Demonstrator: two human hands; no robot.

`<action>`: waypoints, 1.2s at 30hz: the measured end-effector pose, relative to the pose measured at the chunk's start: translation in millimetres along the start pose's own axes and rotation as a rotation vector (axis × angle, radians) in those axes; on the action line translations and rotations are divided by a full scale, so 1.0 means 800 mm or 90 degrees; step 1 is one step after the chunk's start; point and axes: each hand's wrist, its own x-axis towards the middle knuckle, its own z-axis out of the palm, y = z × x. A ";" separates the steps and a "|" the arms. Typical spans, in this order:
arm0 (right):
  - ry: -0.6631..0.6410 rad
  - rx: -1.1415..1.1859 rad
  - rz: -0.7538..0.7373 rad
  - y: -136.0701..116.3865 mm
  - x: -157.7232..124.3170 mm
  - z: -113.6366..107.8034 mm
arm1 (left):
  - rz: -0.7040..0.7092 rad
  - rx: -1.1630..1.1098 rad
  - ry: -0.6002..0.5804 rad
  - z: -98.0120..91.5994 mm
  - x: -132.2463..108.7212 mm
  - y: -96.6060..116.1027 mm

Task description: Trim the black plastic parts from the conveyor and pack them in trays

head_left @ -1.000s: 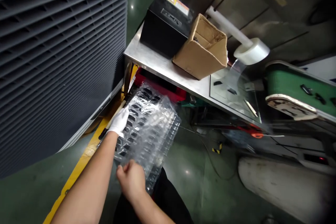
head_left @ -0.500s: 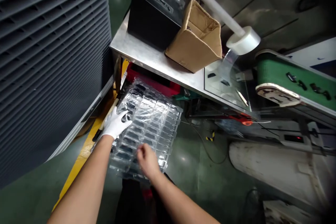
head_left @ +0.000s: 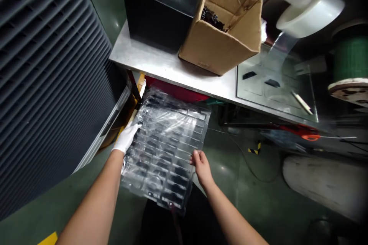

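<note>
A clear plastic tray with rows of dark parts in its pockets lies low in front of me, partly covered by shiny film. My left hand, in a white glove, grips the tray's left edge, with its fingertips over the rim. The bare right hand is closed on the tray's right edge, thumb on top and fingers curled. Reflections blur the film and the parts under it.
A metal table carries a black box, a cardboard box holding dark pieces, and a glass plate. Above the plate is a tape roll. Orange-handled scissors jut from the table's side. Ribbed grey panels stand left.
My right hand has moved right, from over the tray to its right edge, and closed there. The left hand stays at the left edge. The view has shifted closer to the table.
</note>
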 end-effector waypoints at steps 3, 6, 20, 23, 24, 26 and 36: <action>-0.008 0.000 0.001 -0.005 0.010 0.028 | -0.025 -0.107 -0.002 -0.005 0.001 0.003; -0.020 -0.043 0.029 -0.007 0.031 0.055 | -0.048 -0.175 -0.002 -0.007 0.000 0.001; -0.203 -0.556 0.094 -0.067 0.083 0.035 | -0.131 0.000 0.074 -0.011 -0.011 -0.009; -0.227 -0.603 0.088 -0.072 0.089 0.035 | -0.155 0.086 0.080 -0.015 0.004 -0.003; -0.234 -0.615 0.087 -0.073 0.092 0.034 | -0.160 0.111 0.079 -0.015 0.010 -0.001; -0.249 -0.636 0.085 -0.073 0.095 0.031 | -0.165 0.152 0.074 -0.012 0.019 0.003; -0.311 -0.679 0.064 -0.062 0.084 0.031 | -0.177 0.234 0.030 -0.008 0.019 0.008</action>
